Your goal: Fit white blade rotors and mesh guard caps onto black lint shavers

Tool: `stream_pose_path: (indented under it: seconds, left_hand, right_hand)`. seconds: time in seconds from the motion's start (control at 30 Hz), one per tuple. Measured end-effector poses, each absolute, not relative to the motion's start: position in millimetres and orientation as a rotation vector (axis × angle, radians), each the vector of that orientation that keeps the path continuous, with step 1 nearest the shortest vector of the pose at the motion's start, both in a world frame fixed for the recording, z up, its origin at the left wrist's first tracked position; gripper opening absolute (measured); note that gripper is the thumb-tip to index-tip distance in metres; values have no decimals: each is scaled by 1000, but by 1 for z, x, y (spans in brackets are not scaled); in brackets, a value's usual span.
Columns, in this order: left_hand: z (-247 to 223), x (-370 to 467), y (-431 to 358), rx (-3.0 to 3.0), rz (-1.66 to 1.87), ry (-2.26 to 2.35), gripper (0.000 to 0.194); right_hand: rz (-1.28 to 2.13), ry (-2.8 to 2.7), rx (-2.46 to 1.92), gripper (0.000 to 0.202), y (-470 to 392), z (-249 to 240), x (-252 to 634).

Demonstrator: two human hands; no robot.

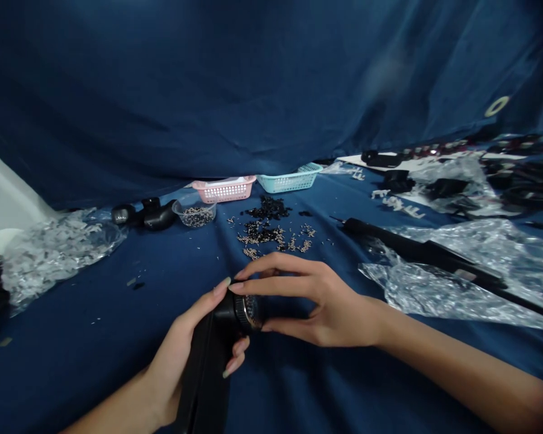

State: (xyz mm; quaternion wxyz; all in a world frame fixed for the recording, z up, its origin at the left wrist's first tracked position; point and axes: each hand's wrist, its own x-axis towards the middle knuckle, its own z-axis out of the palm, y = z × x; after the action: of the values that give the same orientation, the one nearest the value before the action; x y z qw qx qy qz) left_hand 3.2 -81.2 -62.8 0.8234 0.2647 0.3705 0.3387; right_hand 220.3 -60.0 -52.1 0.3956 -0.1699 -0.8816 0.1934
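Note:
In the lower middle, my left hand [176, 349] is wrapped around a long black plastic housing [208, 367]. A round ribbed ring [248, 312] with a shiny dark face sits on its upper right end and points to the right. My right hand [317, 295] grips this ring, its fingertips on the upper edge and its thumb on the lower right edge. The left thumb lies along the top of the housing, close to the right fingertips. Beyond the hands, small silvery screws [294, 241] and small black parts [268, 208] lie loose on the blue cloth.
A clear bowl [196, 214] of screws stands beside black rounded parts [160, 216]. Behind are a pink basket [226, 190] and a turquoise basket [292, 181]. A bag of light pieces [58, 253] lies left. An electric screwdriver [416, 250] rests on clear plastic [516, 265] at right.

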Motion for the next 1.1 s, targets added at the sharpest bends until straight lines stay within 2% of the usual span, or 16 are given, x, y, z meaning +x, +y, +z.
stream_pose_path:
  seconds: [0.2, 0.33, 0.43, 0.57, 0.77, 0.83, 0.9, 0.97, 1.03, 1.1]
  left_hand:
    - [-61, 5, -83, 550, 693, 840, 41]
    - [-58, 8, -87, 617, 775, 865, 31]
    - [-60, 10, -91, 692, 814, 900, 36]
    - [-64, 8, -96, 806, 849, 903, 44]
    - [-63, 5, -105, 842, 949, 996, 53]
    - [-60, 8, -105, 711, 1004, 1001, 46]
    - [-55, 11, -101, 535, 1027, 1015, 25]
    - [-51, 13, -96, 368, 1016, 1059, 7]
    - [-50, 14, -90, 260, 991, 1075, 18]
    - [-51, 11, -84, 238, 963, 1024, 28]
  right_hand:
    - [431, -2173, -646, 60, -65, -56, 215]
    - [471, -2083, -806, 51, -69, -60, 207]
    - [491, -2043, -869, 45, -72, -62, 203]
    - [594, -2041, -880, 42, -72, -64, 201]
    - [929, -1990, -995, 53, -76, -64, 198]
    - [970, -1963, -1023, 58, -78, -63, 199]
    - [918, -1950, -1032, 59, -78, -60, 200]
    - [872, -1912, -1040, 52, -76, -57, 203]
    - [877, -1871, -1014, 43, -73, -55, 206]
    - [851, -1893, -921, 58, -70, -54, 209]
